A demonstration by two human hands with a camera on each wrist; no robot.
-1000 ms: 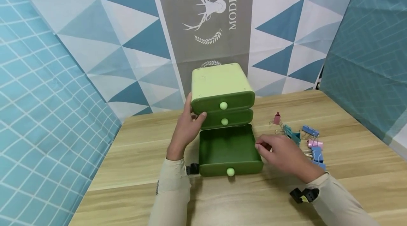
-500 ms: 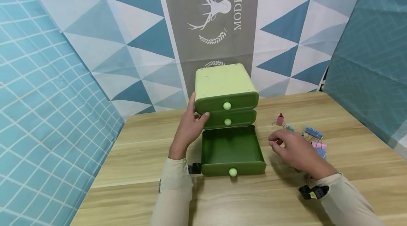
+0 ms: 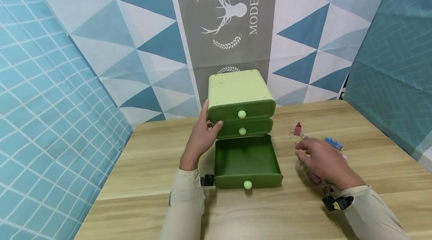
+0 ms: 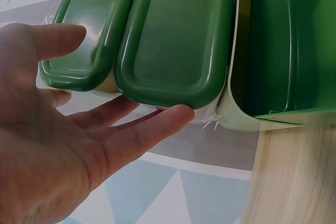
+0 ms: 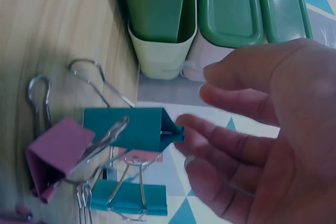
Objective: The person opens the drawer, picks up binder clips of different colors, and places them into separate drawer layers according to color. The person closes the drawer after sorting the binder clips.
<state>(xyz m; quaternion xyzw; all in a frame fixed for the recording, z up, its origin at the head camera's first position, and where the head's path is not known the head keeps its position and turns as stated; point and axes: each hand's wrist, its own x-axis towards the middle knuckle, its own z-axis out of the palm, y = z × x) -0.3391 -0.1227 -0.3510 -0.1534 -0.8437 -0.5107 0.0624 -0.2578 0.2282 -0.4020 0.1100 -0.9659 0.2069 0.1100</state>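
Note:
A small drawer cabinet with a pale green top and dark green fronts stands at the back. Its bottom drawer is pulled out and looks bare inside; the two upper drawers are closed. My left hand rests on the cabinet's left side, fingers extended along it and thumb near the front. Over the binder clips to the right is my right hand, fingers loosely bent and holding nothing. Its fingertips are close to a teal binder clip; touching or not, I cannot tell. A mauve binder clip lies beside it.
More binder clips lie about, among them a red one, a blue one and a second teal one. The right hand hides part of the pile. Patterned cloth hangs behind the wooden table.
My right hand has moved right, from beside the open drawer's right edge to over the binder clips. My left hand stays on the cabinet. The head view has shifted slightly.

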